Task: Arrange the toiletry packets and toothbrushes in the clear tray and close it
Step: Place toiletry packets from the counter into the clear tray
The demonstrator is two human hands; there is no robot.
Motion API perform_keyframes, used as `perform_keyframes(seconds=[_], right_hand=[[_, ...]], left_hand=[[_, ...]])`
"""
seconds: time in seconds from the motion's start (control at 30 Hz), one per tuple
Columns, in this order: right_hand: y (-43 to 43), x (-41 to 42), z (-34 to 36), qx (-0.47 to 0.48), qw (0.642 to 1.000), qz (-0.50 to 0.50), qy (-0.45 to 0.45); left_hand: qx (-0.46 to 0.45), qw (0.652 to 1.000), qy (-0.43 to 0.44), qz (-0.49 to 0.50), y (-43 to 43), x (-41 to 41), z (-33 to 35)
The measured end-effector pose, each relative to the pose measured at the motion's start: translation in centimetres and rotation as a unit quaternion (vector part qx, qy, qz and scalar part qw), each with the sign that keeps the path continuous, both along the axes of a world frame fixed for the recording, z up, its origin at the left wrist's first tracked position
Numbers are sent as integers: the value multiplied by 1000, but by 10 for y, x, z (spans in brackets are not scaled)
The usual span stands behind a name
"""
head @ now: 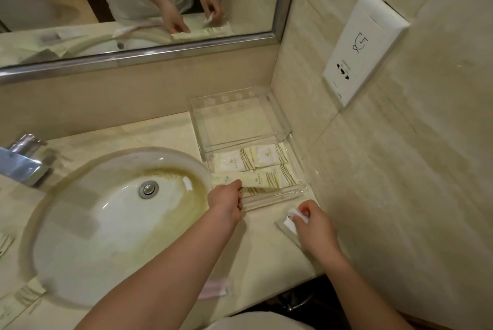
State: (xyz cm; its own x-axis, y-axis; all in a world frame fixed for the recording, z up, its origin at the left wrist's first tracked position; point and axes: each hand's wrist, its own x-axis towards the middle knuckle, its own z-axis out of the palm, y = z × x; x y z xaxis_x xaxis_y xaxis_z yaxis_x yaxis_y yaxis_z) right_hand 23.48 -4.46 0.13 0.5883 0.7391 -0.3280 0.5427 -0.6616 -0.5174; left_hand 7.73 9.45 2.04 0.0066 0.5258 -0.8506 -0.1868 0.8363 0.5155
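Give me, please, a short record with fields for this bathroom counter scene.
container: clear plastic tray, open, holding cream striped packets
cover: clear lid, lying at the tray's far end
left hand: holds long cream packet at the tray's left edge
right hand: pinches small white packet by the tray's near right corner
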Motion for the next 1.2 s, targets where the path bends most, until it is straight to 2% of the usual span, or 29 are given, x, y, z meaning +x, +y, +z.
perform_keyframes(seconds=[0.13,0.3,0.53,0.67,0.77,0.83,0.97,1.07,1.2], right_hand=[[7,6,27,82,987,-67,124],[44,14,41,147,971,-96,163],[138,10,31,76,981,20,177],[176,2,24,18,983,149,104],[190,1,22,-32,971,235,31],[196,-1,21,-42,962,268,27],[204,-6,20,-8,965,251,76],[205,-10,16,-26,968,237,80],[203,-20,11,-14,988,119,93]], left_hand=[[-43,999,-9,21,2,16,-13],[-96,995,-32,25,3,19,-24],[-134,990,-38,1,6,19,-25],[-148,989,-22,14,7,18,-23],[-152,988,-16,7,10,20,-25],[-162,986,-26,-2,10,20,-26],[-178,983,-40,-29,9,19,-31],[-182,982,-21,-47,10,21,-29],[-182,982,1,-55,11,24,-26]])
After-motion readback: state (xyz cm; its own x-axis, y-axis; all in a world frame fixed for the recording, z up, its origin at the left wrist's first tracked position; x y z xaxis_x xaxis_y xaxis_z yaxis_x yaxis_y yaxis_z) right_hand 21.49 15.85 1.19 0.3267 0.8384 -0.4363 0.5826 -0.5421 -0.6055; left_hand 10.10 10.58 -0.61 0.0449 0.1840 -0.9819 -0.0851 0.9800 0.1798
